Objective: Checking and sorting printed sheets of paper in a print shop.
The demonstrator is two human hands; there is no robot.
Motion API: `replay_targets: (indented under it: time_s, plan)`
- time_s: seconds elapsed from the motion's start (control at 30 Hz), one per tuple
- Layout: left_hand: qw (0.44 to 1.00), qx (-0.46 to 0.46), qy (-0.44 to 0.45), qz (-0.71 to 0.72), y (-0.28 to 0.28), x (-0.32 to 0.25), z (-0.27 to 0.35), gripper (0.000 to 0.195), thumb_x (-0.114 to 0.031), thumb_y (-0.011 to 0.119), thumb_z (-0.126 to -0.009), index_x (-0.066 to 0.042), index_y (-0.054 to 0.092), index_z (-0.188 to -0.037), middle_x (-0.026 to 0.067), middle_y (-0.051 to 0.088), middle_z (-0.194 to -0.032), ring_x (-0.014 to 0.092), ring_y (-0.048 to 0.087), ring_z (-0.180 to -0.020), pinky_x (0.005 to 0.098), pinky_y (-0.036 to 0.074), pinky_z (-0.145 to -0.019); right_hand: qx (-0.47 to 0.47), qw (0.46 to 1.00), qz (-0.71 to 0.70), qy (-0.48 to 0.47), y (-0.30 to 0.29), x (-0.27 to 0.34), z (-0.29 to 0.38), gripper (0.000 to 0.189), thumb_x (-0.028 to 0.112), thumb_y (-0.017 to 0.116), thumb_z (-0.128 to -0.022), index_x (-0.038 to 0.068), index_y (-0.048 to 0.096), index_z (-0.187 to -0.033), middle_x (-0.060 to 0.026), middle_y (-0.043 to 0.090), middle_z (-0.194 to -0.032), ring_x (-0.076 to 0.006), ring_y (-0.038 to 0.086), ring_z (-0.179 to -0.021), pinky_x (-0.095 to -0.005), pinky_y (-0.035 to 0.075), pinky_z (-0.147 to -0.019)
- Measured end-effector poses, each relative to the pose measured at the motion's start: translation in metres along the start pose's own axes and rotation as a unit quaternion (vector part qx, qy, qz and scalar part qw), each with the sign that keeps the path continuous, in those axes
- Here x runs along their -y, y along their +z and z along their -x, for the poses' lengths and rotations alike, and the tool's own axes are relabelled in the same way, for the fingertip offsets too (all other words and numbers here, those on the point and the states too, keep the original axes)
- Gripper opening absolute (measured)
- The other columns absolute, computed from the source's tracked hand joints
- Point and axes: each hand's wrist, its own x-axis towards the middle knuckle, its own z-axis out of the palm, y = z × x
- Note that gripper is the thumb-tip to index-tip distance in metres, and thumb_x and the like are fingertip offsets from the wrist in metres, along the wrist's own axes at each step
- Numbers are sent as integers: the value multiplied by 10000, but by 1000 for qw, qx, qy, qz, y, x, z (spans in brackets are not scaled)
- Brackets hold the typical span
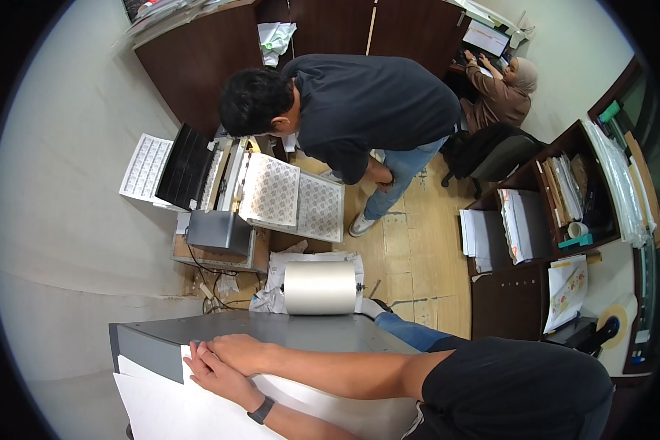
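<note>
My hands lie together at the corner of a grey metal machine housing. My right hand rests over the fingers of my left hand, which has a dark band on its wrist. The left fingers are spread a little, beside the edge of a white sheet. How my right fingers are bent is hidden from this angle. Large white paper sheets spread below my forearms. Beyond the housing stands a wide pale roll, with wrapping around it.
Another person bends over an open grey machine with printed sheets coming out. A seated person works at a computer. At right stands a dark shelf with papers. Cables trail on the floor.
</note>
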Motion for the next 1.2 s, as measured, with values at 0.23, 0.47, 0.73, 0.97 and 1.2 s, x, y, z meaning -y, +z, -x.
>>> replay_targets:
  time_s: [0.23, 0.47, 0.73, 0.97, 1.2]
  plan:
    - [996, 9, -40, 73, -2, 9, -4, 446, -340, 425, -1039, 2, 669, -1186, 70, 622, -1351, 246, 318, -1463, 429, 28, -1236, -9, 1000, -17, 4, 6, -2, -5, 302, 275, 492, -984, 2, 613, -1030, -213, 662, -966, -403, 654, -920, -491, 525, -775]
    - [993, 11, -50, 109, 1, 4, -1, 439, -336, 437, -1035, 8, 671, -1177, 75, 623, -1349, 240, 308, -1468, 423, 18, -1237, -18, 1000, -6, 17, 0, 1, -1, 249, 219, 575, -928, 9, 639, -1045, -215, 681, -984, -411, 665, -953, -488, 541, -787]
    - [994, 8, -44, 95, -1, 1, -2, 439, -334, 440, -1036, 12, 672, -1175, 63, 627, -1346, 230, 305, -1470, 416, 6, -1237, -27, 1000, 14, 3, 5, -1, -3, 239, 197, 597, -905, 8, 637, -1044, -225, 680, -964, -408, 672, -914, -493, 547, -762]
    - [993, 10, -46, 109, 0, 8, -5, 436, -333, 444, -1036, 1, 673, -1196, 63, 628, -1346, 226, 315, -1465, 418, 7, -1236, -8, 1000, 22, -2, 4, -1, -3, 277, 234, 539, -958, -18, 601, -1054, -211, 650, -976, -388, 649, -909, -475, 526, -771]
    - [994, 11, -54, 94, -1, 2, 0, 433, -330, 441, -1037, -10, 662, -1229, 78, 617, -1358, 224, 306, -1469, 416, 21, -1237, -20, 1000, 5, 2, 7, -7, -3, 253, 191, 573, -917, 4, 615, -1083, -225, 664, -993, -406, 658, -939, -490, 539, -789]
